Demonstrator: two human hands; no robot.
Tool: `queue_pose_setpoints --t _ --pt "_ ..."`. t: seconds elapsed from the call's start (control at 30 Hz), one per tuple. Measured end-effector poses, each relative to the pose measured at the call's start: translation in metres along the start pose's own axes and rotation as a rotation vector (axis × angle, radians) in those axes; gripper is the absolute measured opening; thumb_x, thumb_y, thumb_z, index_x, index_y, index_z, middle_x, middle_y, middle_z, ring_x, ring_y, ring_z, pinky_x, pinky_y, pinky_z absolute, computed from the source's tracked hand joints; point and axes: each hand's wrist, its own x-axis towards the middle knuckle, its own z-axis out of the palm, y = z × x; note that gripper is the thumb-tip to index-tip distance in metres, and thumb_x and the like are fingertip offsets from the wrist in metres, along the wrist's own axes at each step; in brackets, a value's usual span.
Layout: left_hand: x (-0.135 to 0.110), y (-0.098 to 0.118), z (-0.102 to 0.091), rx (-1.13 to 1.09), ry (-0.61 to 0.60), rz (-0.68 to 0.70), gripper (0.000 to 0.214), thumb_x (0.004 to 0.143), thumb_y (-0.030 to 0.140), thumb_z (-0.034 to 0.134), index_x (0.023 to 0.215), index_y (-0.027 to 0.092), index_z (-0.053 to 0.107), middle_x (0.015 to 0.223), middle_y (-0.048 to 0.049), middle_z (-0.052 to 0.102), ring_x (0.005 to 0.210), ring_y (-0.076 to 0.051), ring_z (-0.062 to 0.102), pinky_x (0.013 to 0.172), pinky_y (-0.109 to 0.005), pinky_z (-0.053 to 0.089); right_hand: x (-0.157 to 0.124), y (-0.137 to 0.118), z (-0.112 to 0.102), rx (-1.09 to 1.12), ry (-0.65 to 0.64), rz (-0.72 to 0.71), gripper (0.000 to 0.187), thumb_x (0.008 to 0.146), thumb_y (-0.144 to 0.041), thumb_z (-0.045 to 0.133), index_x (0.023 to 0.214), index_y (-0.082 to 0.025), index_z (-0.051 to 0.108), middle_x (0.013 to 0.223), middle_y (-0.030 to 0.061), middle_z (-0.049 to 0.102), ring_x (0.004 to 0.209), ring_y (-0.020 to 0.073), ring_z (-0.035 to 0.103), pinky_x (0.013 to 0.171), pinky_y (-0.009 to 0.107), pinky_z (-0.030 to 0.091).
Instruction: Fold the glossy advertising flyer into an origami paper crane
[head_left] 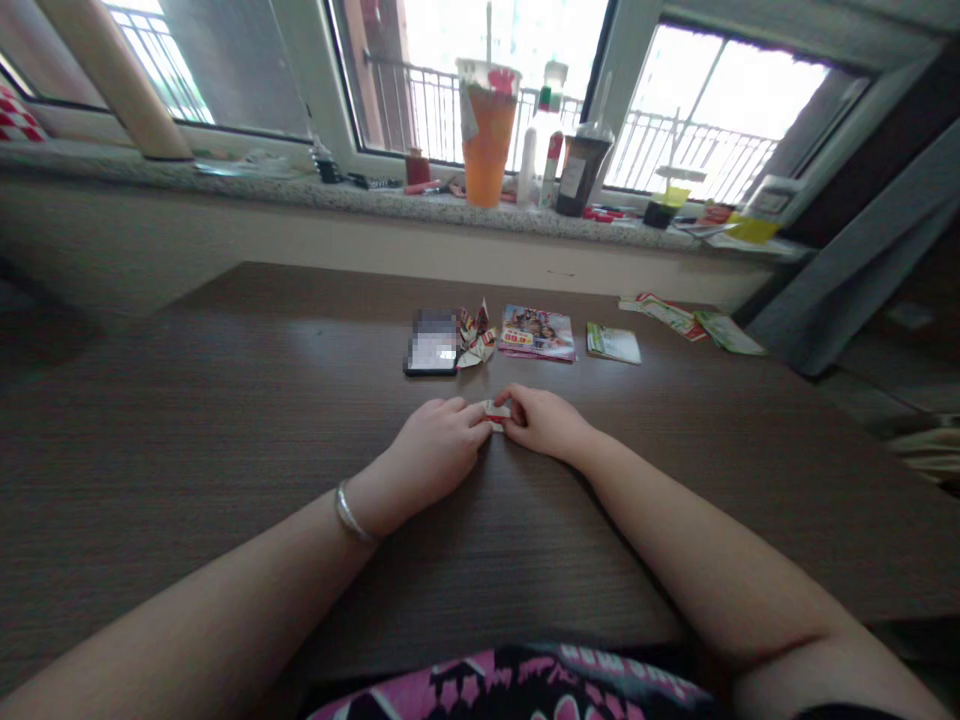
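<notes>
A small folded piece of printed paper, whitish with a red stripe, lies low over the table between my two hands. From the left, my left hand, with a silver bangle on the wrist, presses its fingers onto the paper's near side. My right hand pinches the right end between thumb and fingers. Parts of the paper are hidden under the fingertips. Just beyond stand folded paper pieces with pointed tips, beside a dark-framed phone whose screen is blurred.
A stack of colourful flyers lies behind my right hand, with a small green-white paper pad to its right. Paper strips are at the back right of the brown table. Drink cups and bottles line the windowsill.
</notes>
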Motion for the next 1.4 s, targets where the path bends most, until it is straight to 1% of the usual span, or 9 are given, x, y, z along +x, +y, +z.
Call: queue_pose_setpoints --t 0.1,0.2,0.33,0.47,0.67,0.73,0.97,1.2,1.4 --pt "0.000 -0.002 -0.001 -0.007 -0.003 -0.015 0.024 0.086 0.014 0.050 0.103 0.019 0.066 0.101 -0.0058 0.065 0.090 -0.023 0.057 0.077 -0.037 0.044 -0.001 0.003 0.001 -0.042 0.066 -0.035 0.022 0.082 -0.029 0.058 0.102 -0.024 0.065 0.080 0.0006 0.066 0.069 0.0152 0.058 0.059 0.025 0.036" --pt "-0.001 -0.002 -0.002 -0.020 -0.008 -0.034 0.026 0.085 0.015 0.050 0.105 0.020 0.066 0.100 -0.0056 0.066 0.090 -0.024 0.057 0.077 -0.037 0.045 -0.001 0.005 0.001 -0.080 0.176 -0.144 0.018 0.082 -0.031 0.060 0.095 -0.023 0.070 0.100 0.0056 0.067 0.092 0.0198 0.060 0.076 0.030 0.043" --pt "-0.002 -0.001 -0.003 -0.045 -0.010 -0.037 0.026 0.086 0.017 0.051 0.107 0.020 0.066 0.102 -0.0063 0.066 0.090 -0.024 0.058 0.079 -0.037 0.046 0.002 0.009 -0.001 -0.036 0.145 -0.296 0.014 0.083 -0.024 0.060 0.092 -0.020 0.071 0.112 0.0054 0.069 0.103 0.0200 0.061 0.093 0.034 0.043" --pt "-0.003 0.001 -0.005 -0.043 -0.026 -0.034 0.028 0.086 0.017 0.051 0.109 0.018 0.066 0.103 -0.0078 0.067 0.090 -0.024 0.060 0.080 -0.038 0.046 0.004 0.009 -0.004 -0.042 0.097 -0.345 0.016 0.086 -0.022 0.057 0.093 -0.019 0.071 0.111 0.0055 0.071 0.100 0.0200 0.063 0.093 0.036 0.044" --pt "-0.004 0.003 -0.009 0.012 -0.019 -0.014 0.024 0.086 0.017 0.050 0.104 0.017 0.066 0.106 -0.0086 0.066 0.093 -0.025 0.059 0.078 -0.038 0.045 0.002 0.005 -0.007 -0.086 0.130 -0.381 0.016 0.080 -0.011 0.055 0.084 -0.018 0.069 0.118 0.0063 0.068 0.104 0.0212 0.060 0.092 0.035 0.045" --pt "-0.005 0.003 -0.008 0.027 -0.005 -0.015 0.024 0.087 0.017 0.049 0.103 0.018 0.066 0.104 -0.0083 0.066 0.093 -0.025 0.059 0.077 -0.038 0.044 0.001 0.004 -0.008 -0.095 0.113 -0.371 0.017 0.080 -0.011 0.054 0.086 -0.018 0.069 0.114 0.0070 0.069 0.102 0.0209 0.060 0.090 0.034 0.045" --pt "-0.008 0.002 -0.006 0.033 0.005 -0.032 0.027 0.086 0.016 0.049 0.108 0.017 0.065 0.109 -0.0092 0.065 0.099 -0.026 0.058 0.080 -0.039 0.044 0.000 0.005 -0.010 -0.190 0.102 -0.361 0.021 0.088 -0.021 0.053 0.102 -0.019 0.069 0.095 0.0067 0.071 0.093 0.0209 0.058 0.084 0.032 0.044" --pt "-0.006 -0.006 -0.004 -0.023 -0.002 -0.059 0.023 0.087 0.017 0.049 0.102 0.018 0.066 0.102 -0.0078 0.067 0.094 -0.024 0.060 0.085 -0.039 0.046 -0.002 0.009 -0.007 -0.191 0.132 -0.400 0.017 0.086 -0.026 0.058 0.096 -0.020 0.071 0.089 0.0058 0.067 0.087 0.0207 0.056 0.080 0.032 0.044" --pt "-0.004 -0.009 0.001 -0.141 0.047 -0.062 0.023 0.093 0.026 0.046 0.097 0.017 0.066 0.103 -0.0092 0.067 0.096 -0.024 0.061 0.088 -0.038 0.048 -0.001 0.006 -0.004 -0.106 0.119 -0.416 0.012 0.085 -0.023 0.059 0.092 -0.019 0.068 0.098 0.0058 0.068 0.096 0.0205 0.057 0.088 0.033 0.044"
